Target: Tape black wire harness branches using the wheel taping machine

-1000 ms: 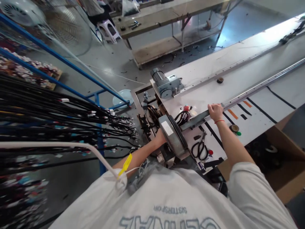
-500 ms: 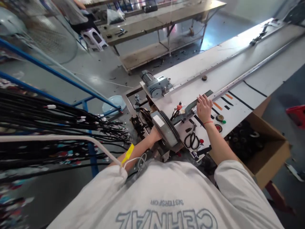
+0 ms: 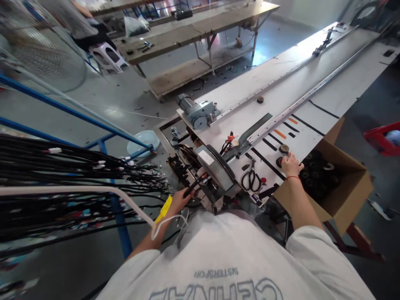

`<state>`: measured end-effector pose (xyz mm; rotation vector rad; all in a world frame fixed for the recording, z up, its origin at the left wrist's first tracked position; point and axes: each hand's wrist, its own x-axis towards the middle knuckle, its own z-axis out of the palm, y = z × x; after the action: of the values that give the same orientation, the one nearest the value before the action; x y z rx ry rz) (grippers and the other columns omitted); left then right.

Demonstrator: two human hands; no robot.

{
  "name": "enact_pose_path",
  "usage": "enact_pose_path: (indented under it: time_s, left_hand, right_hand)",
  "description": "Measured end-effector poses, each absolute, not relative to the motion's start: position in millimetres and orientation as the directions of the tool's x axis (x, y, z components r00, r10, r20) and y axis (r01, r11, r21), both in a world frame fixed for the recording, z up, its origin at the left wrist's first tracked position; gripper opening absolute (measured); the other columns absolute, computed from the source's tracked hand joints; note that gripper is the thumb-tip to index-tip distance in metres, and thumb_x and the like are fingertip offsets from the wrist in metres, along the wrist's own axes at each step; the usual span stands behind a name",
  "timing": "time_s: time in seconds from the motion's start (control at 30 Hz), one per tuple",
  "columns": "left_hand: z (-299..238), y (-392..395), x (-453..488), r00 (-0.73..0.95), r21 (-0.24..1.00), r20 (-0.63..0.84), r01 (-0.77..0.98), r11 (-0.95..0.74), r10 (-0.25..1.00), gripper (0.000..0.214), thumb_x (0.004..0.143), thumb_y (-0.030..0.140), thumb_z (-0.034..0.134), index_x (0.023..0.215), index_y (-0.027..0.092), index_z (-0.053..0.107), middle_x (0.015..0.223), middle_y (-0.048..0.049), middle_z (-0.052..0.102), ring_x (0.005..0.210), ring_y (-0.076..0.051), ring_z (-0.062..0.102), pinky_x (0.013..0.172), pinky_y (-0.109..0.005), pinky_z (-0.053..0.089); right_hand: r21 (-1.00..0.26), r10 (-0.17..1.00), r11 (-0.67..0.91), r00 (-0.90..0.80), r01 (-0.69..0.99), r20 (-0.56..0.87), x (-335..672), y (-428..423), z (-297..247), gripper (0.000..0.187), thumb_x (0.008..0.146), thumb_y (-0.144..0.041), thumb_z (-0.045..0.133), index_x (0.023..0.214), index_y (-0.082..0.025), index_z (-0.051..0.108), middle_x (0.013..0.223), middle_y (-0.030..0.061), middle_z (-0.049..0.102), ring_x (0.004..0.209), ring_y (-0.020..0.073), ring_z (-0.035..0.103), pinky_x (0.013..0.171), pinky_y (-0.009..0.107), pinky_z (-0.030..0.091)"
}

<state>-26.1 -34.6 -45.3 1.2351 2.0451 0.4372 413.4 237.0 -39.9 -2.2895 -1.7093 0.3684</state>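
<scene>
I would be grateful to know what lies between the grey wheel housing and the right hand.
In the head view, scissors, a round red piece and a long black strip lie between the grey housing and the right hand.

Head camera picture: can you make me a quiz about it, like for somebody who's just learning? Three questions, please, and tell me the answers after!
1. True or false: the scissors lie on the white table.
2. Pick one. The right hand, with the red band on its wrist, is right beside:
A) the fan
B) the round rolls
C) the plastic stool
3. Count: how many orange strips lie on the table?

Key:
1. True.
2. B.
3. Two.
</scene>
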Motion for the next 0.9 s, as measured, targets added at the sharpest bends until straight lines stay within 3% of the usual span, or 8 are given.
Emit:
enact_pose_path:
  time_s: [0.2,0.5,0.6,0.73,0.8,0.9]
  left_hand:
    - [-47.1,-44.7,-37.9,-0.227,0.556,-0.401,0.709,0.433,0.887,0.031,0.079,0.046,0.049,0.071,0.018,0.060,0.066,-0.0028,0.063,0.068,-0.020,0.057,0.063,-0.025,0.041]
    - [-61.1,-80.3,-71.1,-0.173,0.637,-0.408,0.649,0.416,0.896,0.039,0.076,0.051,0.048,0.071,0.016,0.063,0.058,-0.0002,0.055,0.060,-0.017,0.049,0.058,-0.025,0.036]
    - [-75.1,-97.7,-90.0,-0.180,0.650,-0.417,0.626,0.431,0.891,0.040,0.075,0.053,0.048,0.070,0.016,0.063,0.057,-0.0005,0.054,0.059,-0.017,0.049,0.059,-0.026,0.037]
    - [-88.7,-104.5,-108.1,-0.205,0.617,-0.470,0.619,0.486,0.858,0.039,0.071,0.054,0.052,0.064,0.016,0.059,0.056,-0.0004,0.054,0.062,-0.018,0.050,0.061,-0.027,0.038]
    - [-85.7,-92.0,-107.6,-0.142,0.632,-0.481,0.628,0.454,0.865,0.041,0.070,0.056,0.053,0.064,0.016,0.060,0.056,-0.0002,0.054,0.062,-0.017,0.050,0.061,-0.026,0.037]
    - [-65.2,-51.9,-91.4,0.032,0.703,-0.453,0.627,0.335,0.891,0.045,0.071,0.060,0.056,0.068,0.015,0.061,0.058,0.0003,0.056,0.063,-0.016,0.050,0.061,-0.025,0.038]
  right_hand:
    - [-0.341,0.941,-0.336,0.329,0.878,-0.080,411.9,240.6,-39.0,0.049,0.087,-0.030,0.035,0.132,-0.016,0.051,0.129,0.0166,0.057,0.120,0.0306,0.049,0.106,0.059,0.019]
    - [-0.301,0.911,-0.412,0.393,0.860,-0.127,404.4,246.9,-26.5,0.052,0.085,-0.030,0.042,0.133,-0.014,0.049,0.122,0.0189,0.059,0.120,0.0331,0.048,0.101,0.059,0.027]
    - [-0.348,0.962,-0.245,0.272,0.905,0.032,381.4,211.2,-27.9,0.051,0.082,-0.030,0.044,0.129,-0.010,0.052,0.128,0.0210,0.056,0.125,0.0327,0.044,0.103,0.055,0.030]
    - [-0.493,0.965,0.243,-0.158,0.836,0.208,322.1,119.5,-50.8,0.038,0.088,-0.029,0.037,0.114,-0.015,0.060,0.130,0.0159,0.057,0.126,0.0257,0.046,0.106,0.045,0.035]
    - [-0.508,0.957,0.272,-0.176,0.817,0.231,291.1,86.6,-64.6,0.039,0.089,-0.029,0.036,0.114,-0.013,0.061,0.135,0.0163,0.053,0.132,0.0270,0.040,0.107,0.047,0.033]
    - [-0.495,0.982,0.128,-0.042,0.859,0.183,264.4,81.4,-72.1,0.044,0.086,-0.026,0.038,0.121,-0.009,0.058,0.142,0.0186,0.046,0.137,0.0295,0.032,0.109,0.050,0.030]
